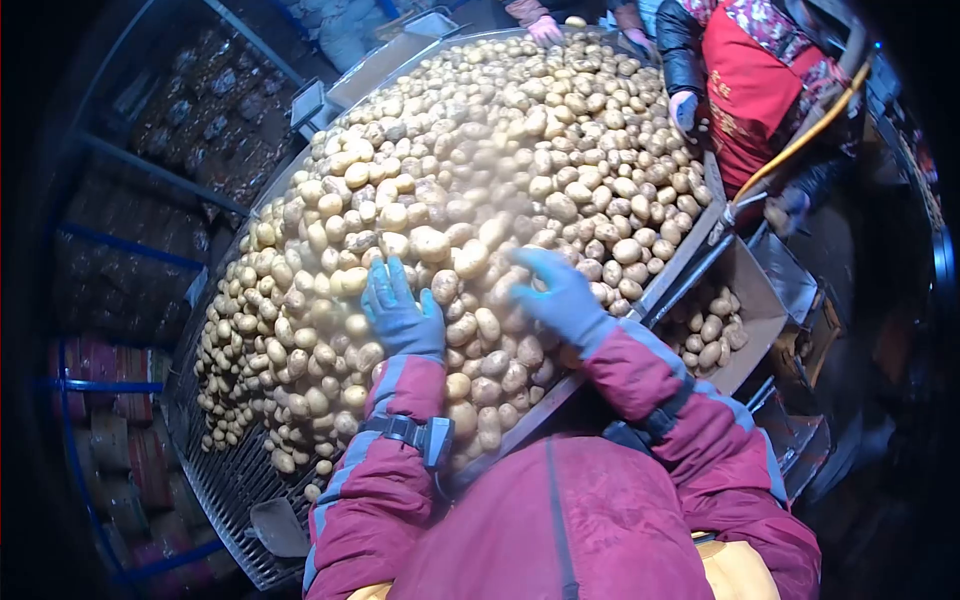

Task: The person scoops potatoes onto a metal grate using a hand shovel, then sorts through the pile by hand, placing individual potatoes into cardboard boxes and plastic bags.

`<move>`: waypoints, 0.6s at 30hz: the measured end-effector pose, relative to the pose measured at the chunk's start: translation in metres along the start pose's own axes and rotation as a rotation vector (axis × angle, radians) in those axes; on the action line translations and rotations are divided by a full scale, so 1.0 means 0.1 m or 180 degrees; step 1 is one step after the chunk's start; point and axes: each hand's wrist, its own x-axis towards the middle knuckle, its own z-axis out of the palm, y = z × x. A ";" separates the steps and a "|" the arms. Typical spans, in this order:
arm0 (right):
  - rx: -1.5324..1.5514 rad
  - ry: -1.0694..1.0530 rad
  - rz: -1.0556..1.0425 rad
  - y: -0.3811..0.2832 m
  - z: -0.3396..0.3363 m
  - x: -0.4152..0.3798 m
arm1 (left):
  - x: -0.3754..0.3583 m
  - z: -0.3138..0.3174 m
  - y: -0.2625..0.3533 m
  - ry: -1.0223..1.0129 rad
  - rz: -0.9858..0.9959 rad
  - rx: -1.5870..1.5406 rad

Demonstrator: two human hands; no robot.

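Note:
A wide heap of potatoes (400,215) covers a metal sorting table (640,300). My left hand (403,312), in a blue glove, lies palm down on the potatoes with its fingers spread and holds nothing. To its right, my right hand (557,290), also gloved in blue, is over the near right part of the heap. Its thumb and fingers are apart and no potato shows in its grip. Between the two hands lie several larger potatoes. The middle of the heap looks hazy.
A person in a red apron (745,85) stands at the far right side, a gloved hand near the heap. Another person's pink gloves (545,31) touch the far edge. A box of potatoes (715,335) sits right of the table. Slatted bars (225,495) show at lower left.

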 end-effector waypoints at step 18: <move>0.1945 -0.0776 0.1738 0.49 0.14 1.20 | 0.13 -0.16 0.08 -0.0330 -0.0247 -0.0108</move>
